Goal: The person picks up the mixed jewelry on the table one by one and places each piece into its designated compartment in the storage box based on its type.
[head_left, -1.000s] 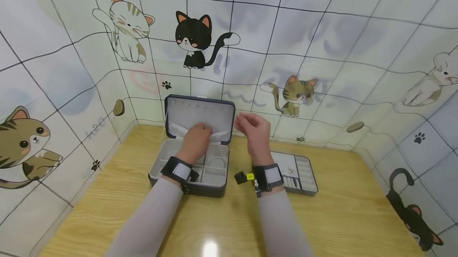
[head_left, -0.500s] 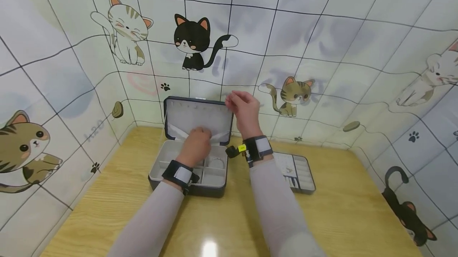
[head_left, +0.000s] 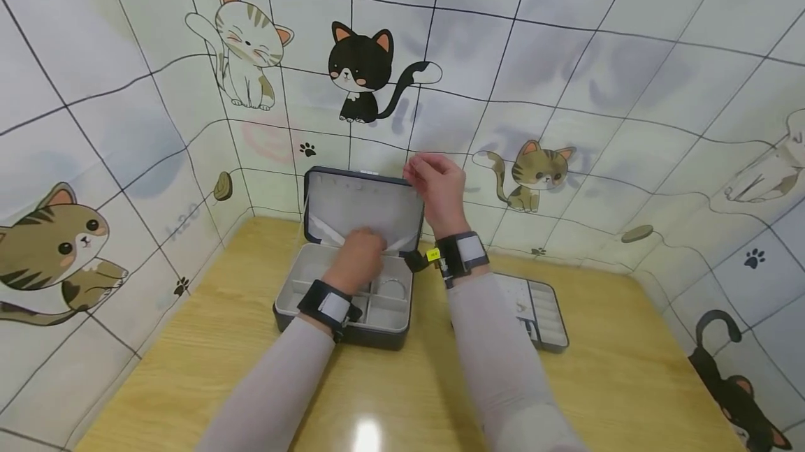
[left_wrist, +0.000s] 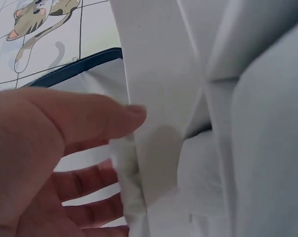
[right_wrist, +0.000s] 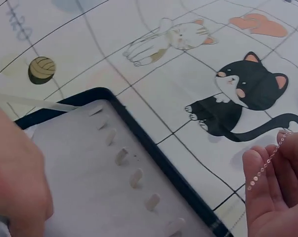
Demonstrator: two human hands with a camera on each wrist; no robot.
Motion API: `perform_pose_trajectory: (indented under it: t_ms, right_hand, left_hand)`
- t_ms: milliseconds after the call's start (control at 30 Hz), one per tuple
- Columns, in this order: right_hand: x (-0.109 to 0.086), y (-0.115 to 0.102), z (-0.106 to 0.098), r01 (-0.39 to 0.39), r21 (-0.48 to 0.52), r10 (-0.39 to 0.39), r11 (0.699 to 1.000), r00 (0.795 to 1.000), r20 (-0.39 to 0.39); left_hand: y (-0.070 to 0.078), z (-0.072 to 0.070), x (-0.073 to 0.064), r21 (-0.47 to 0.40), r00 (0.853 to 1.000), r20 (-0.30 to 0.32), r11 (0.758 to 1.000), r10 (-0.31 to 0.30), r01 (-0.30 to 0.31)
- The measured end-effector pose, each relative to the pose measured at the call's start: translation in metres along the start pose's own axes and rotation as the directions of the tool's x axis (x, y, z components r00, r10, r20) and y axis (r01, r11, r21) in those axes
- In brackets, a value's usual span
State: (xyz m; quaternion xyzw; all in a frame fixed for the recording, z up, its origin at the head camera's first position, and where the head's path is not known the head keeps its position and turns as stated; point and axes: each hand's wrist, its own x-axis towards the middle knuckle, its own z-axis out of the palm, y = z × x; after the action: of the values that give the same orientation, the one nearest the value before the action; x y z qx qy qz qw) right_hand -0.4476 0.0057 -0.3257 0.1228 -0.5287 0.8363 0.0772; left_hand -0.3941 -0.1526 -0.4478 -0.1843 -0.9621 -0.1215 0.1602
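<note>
A dark blue jewelry box (head_left: pixel 371 337) with a pale lining stands with its lid (head_left: pixel 358 197) raised. Low in the lid, my left hand (head_left: pixel 360 260) grips the edge of the fabric pocket (left_wrist: pixel 126 160); its thumb (left_wrist: pixel 114 116) lies in front and the other fingertips are hidden behind the cloth. Beside the lid's upper right corner, my right hand (head_left: pixel 443 190) is raised and pinches a fine chain necklace (right_wrist: pixel 268 162), which hangs down across the fingers. Small hooks (right_wrist: pixel 136 177) line the lid's inside near its top edge.
A shallow jewelry tray (head_left: pixel 549 312) lies right of the box, partly behind my right sleeve. A ring-shaped bracelet (head_left: pixel 395 280) sits in a right-hand compartment of the box. A cat-printed wall covering (head_left: pixel 566 89) rises behind the wooden table (head_left: pixel 629 368).
My right hand has risen from right of the lid to its upper right corner, with the necklace pinched. My left hand stays at the lid pocket. The head view has shifted slightly.
</note>
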Motion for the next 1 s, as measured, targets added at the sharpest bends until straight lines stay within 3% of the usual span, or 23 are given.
perform_pose_trajectory:
  t_ms: [167,267,433,567,667,733,833,900,1000]
  right_hand:
    - [-0.003,0.001,0.003,0.007,-0.026,-0.007,1.000,1.000,0.002]
    - [-0.001,-0.001,0.007,0.006,-0.024,-0.006,1.000,1.000,0.014]
    - [0.007,0.002,0.007,0.015,-0.047,-0.015,0.999,1.000,0.000]
    - [0.011,0.015,0.001,0.033,-0.172,-0.036,0.985,0.999,-0.012]
    - [0.009,0.026,-0.005,0.075,-0.319,-0.076,0.945,0.997,0.007]
    - [0.005,0.031,-0.007,0.137,-0.434,-0.139,0.890,0.990,0.027]
    - [-0.001,0.037,-0.010,0.236,-0.606,-0.247,0.759,0.967,0.066]
    - [-0.005,0.042,-0.011,0.313,-0.707,-0.326,0.634,0.937,0.124]
    - [-0.011,0.052,-0.013,0.433,-0.815,-0.424,0.386,0.867,0.261]
  left_hand:
    - [-0.001,-0.001,0.000,0.010,0.999,0.041,0.999,0.033,-0.034]
    - [-0.002,-0.002,-0.002,0.028,0.999,0.042,0.999,0.027,-0.029]
    - [-0.001,-0.003,-0.004,0.070,0.996,0.022,0.994,0.082,-0.084]
    - [-0.001,-0.007,-0.004,0.070,0.996,0.059,0.995,0.070,-0.074]
    - [-0.001,-0.009,-0.003,0.079,0.993,0.101,0.995,0.054,-0.063]
    - [-0.001,-0.011,-0.002,0.078,0.990,0.132,0.995,0.055,-0.066]
    - [-0.002,-0.013,-0.001,0.080,0.984,0.167,0.993,0.069,-0.083]
    - [-0.003,-0.013,-0.001,0.080,0.981,0.177,0.993,0.076,-0.092]
    - [-0.004,-0.012,-0.001,0.091,0.981,0.173,0.990,0.091,-0.108]
